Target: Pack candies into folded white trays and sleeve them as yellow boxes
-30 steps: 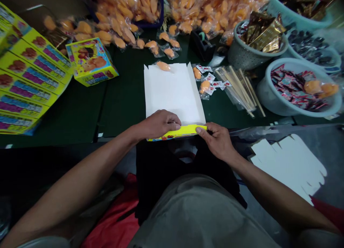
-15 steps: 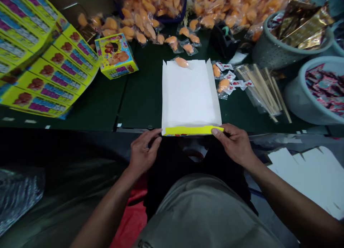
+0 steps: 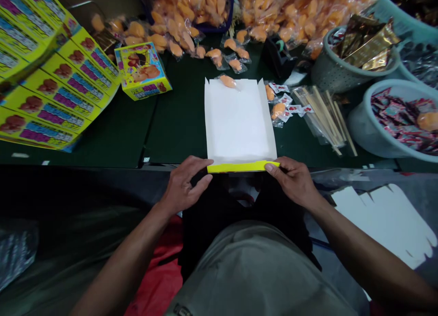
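A partly folded cardboard box (image 3: 237, 124) lies white side up on the dark green table, its yellow front flap (image 3: 242, 166) raised along the table's near edge. My right hand (image 3: 294, 179) pinches the right end of that flap between thumb and fingers. At the left front corner, the fingertips of my left hand (image 3: 186, 183) touch the cardboard, thumb held apart below. Across the box's far edge rests a wrapped orange piece (image 3: 228, 81). Two more wrapped orange pieces, one of them here (image 3: 278, 110), lie beside its right side with small white-and-red packets (image 3: 294, 109).
Stacked yellow boxes (image 3: 61, 87) and one assembled box (image 3: 143, 71) stand left. Bagged wooden sticks (image 3: 323, 119), a black tape dispenser (image 3: 278, 58), a bin of red packets (image 3: 362, 110) and a bin of gold packets (image 3: 320, 62) are right. Flat white cardboard (image 3: 386, 224) lies lower right.
My left thumb and fingers have spread, and the fingers have moved up onto the box's left front corner. My right hand keeps its pinch on the flap. The whole view has shifted slightly.
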`<action>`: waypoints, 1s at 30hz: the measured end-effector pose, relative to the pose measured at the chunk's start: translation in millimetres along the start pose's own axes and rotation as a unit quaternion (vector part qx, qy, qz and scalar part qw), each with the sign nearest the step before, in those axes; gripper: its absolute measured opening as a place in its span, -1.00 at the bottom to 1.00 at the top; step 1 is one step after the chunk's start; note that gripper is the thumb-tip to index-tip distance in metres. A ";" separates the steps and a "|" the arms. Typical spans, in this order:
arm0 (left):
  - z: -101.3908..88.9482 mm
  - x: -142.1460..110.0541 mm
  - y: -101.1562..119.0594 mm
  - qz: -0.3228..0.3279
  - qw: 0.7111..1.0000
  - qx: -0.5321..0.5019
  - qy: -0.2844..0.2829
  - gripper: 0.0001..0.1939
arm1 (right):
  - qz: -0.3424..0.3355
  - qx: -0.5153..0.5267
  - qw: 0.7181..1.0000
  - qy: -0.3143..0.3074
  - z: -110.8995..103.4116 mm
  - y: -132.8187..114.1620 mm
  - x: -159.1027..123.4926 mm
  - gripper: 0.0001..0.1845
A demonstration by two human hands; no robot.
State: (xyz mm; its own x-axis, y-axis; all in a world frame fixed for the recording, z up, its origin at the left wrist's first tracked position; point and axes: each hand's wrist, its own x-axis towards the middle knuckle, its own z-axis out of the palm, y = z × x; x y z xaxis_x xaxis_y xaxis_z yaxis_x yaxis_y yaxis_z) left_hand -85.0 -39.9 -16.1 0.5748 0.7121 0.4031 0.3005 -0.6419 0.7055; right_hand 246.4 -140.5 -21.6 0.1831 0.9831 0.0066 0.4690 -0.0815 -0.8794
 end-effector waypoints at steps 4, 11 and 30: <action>5.3 4.4 2.9 -0.043 0.999 -0.005 0.028 -0.86 | 0.014 -0.012 1.000 -0.009 -0.9 -4.9 2.2 -0.60; 21.1 16.0 14.9 -0.155 0.985 0.016 0.071 -0.76 | 0.073 -0.059 0.995 -0.017 -3.7 -18.7 9.6 -0.45; 31.1 21.3 24.9 0.038 0.971 0.235 0.004 -0.69 | 0.087 -0.077 0.993 0.024 0.6 -14.7 20.8 -0.68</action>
State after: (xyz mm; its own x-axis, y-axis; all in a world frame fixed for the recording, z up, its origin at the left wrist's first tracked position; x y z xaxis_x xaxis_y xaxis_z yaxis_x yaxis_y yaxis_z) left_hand -41.6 -49.5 -8.1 0.6040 0.6581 0.4495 0.5724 -0.7507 0.3298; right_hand 242.9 -118.8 -8.8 0.3118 0.9433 -0.1138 0.5526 -0.2775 -0.7859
